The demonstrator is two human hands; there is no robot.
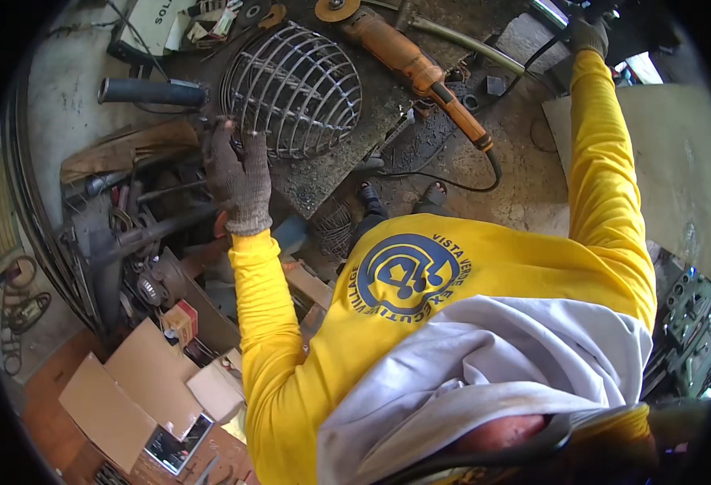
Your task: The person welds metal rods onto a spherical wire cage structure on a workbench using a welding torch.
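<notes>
My left hand (241,179), in a grey-brown knit glove, is raised at the lower left edge of a domed cage (303,89) of welded metal rods. Its fingers point away from me and stand apart, open; whether they touch the rods I cannot tell. My right arm reaches far out to the upper right. There my right hand (588,37), gloved too, is closed round something dark, blurred into the shadow at the picture's rim. Between the hands an orange angle grinder (400,56) with a tan disc (337,8) lies on the dark worktable (323,174).
A dark pipe (153,91) lies left of the cage. Tools and metal parts crowd the left side, above an open cardboard box (149,372). The grinder's black cord (497,174) loops over the floor. At right are a flat sheet (663,162) and a tool case (691,331).
</notes>
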